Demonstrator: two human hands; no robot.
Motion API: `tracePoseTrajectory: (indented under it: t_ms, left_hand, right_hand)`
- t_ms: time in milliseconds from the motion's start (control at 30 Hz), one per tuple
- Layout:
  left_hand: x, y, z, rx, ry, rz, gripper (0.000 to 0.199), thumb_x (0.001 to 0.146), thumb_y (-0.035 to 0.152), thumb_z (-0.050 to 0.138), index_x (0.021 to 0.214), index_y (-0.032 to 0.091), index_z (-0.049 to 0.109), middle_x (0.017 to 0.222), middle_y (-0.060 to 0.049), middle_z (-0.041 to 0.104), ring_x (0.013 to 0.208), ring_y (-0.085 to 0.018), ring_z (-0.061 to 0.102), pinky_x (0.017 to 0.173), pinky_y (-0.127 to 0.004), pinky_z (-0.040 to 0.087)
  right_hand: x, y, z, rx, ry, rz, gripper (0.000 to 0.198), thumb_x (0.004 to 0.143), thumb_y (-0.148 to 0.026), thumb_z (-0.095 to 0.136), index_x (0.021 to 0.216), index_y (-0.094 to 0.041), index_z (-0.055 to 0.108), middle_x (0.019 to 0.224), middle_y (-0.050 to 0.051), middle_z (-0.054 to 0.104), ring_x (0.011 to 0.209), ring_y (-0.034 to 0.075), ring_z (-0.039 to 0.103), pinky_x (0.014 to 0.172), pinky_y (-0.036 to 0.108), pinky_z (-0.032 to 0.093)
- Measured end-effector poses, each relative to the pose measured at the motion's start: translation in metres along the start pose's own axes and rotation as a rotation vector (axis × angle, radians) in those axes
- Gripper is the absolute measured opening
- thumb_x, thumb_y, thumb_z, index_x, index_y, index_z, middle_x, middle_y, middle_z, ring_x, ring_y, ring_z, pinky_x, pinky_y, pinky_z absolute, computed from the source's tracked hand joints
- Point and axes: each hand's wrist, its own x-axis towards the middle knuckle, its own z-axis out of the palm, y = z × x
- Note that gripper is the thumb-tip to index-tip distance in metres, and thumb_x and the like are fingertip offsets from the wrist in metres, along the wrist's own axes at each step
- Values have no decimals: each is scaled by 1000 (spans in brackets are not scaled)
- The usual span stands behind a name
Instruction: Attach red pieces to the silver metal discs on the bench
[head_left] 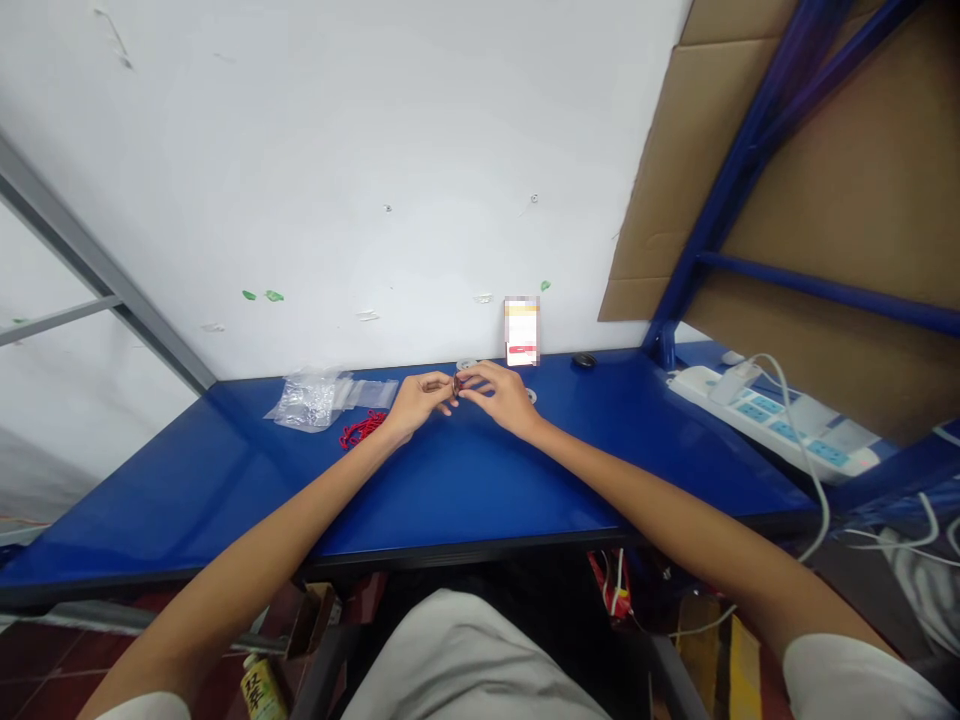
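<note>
My left hand (421, 402) and my right hand (501, 394) meet above the middle of the blue table (465, 490). Between their fingertips is a small, dark, roundish piece (455, 386), too small to name. Both hands are closed in a pinch on it. Red cords (363, 430) lie in a loose heap just left of my left wrist. Clear plastic bags (307, 398) are spread farther left. Behind my hands lies a pale round disc (466, 365), and another disc (532, 396) shows partly beside my right hand.
A phone (522, 332) with a lit screen leans against the white wall. A black oval object (583, 360) lies right of it. At the right end are a white power strip (772, 420) with a plugged-in cable, and blue frame bars (750, 165). A yellow bottle (262, 688) stands below the table.
</note>
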Motion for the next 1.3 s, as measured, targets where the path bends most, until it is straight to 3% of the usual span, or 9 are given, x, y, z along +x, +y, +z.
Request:
tracePoseTrajectory:
  t_ms: [200, 400, 567, 667, 800, 867, 967, 1067, 1300]
  left_hand:
    - [0, -1, -5, -93, -58, -19, 43, 78, 55, 88, 95, 16, 78, 98, -10, 78, 88, -21, 75, 73, -31, 62]
    - [0, -2, -3, -212, -9, -106, 50, 74, 51, 94, 101, 15, 75, 93, -10, 79, 78, -18, 75, 70, -28, 60]
    - [-2, 4, 0, -219, -5, -112, 51, 74, 56, 93, 97, 16, 70, 93, -8, 78, 80, -18, 75, 73, -28, 61]
    - [-1, 9, -1, -106, -62, -107, 51, 88, 65, 77, 99, 15, 72, 99, -11, 77, 88, -22, 76, 77, -32, 62]
    - [0, 9, 1, 206, 63, 11, 49, 95, 65, 66, 108, 18, 70, 108, -11, 76, 97, -25, 73, 79, -36, 61]
    - [-2, 9, 4, 377, 70, 138, 45, 91, 59, 73, 117, 22, 71, 120, -9, 74, 104, -24, 71, 84, -36, 60]
    - [-5, 8, 10, 520, -71, 268, 39, 93, 54, 73, 117, 24, 75, 123, -8, 72, 106, -24, 70, 88, -36, 59]
    - [-6, 7, 11, 577, -109, 303, 38, 100, 53, 65, 121, 24, 76, 123, -9, 72, 105, -24, 70, 88, -36, 59]
    - [3, 9, -23, 798, 68, 290, 39, 104, 45, 56, 130, 20, 70, 126, -11, 68, 103, -24, 70, 91, -39, 57]
  right_hand:
    - [2, -5, -4, 27, 89, 47, 20, 89, -41, 84, 101, -25, 82, 108, 7, 78, 95, 23, 77, 81, 36, 67]
    - [2, -6, -5, 77, 107, -4, 12, 90, -39, 83, 93, -28, 86, 107, 5, 81, 103, 25, 76, 91, 40, 65]
    - [3, 3, -2, 201, 59, 72, 19, 94, -43, 76, 94, -24, 82, 101, 5, 78, 88, 23, 76, 74, 36, 66]
    - [5, 7, -8, 17, -20, 39, 17, 103, -36, 64, 99, -23, 75, 101, 5, 73, 87, 21, 72, 76, 34, 62]
    - [8, -1, -25, -344, -152, -99, 12, 106, -24, 56, 105, -22, 67, 107, 7, 69, 96, 22, 66, 88, 34, 52]
    - [10, -6, -31, -359, -207, -125, 11, 106, -22, 55, 104, -22, 65, 106, 7, 69, 97, 22, 65, 88, 33, 50]
    - [14, -9, -37, -310, -271, -130, 12, 105, -19, 54, 100, -22, 64, 102, 6, 70, 96, 21, 66, 88, 32, 49]
    - [18, -5, -48, -344, -314, -82, 14, 103, -16, 53, 99, -21, 65, 100, 6, 73, 92, 21, 67, 83, 31, 47]
    - [22, 24, -96, -343, -514, 216, 10, 96, -22, 62, 97, -19, 71, 90, 5, 78, 78, 18, 70, 70, 26, 48]
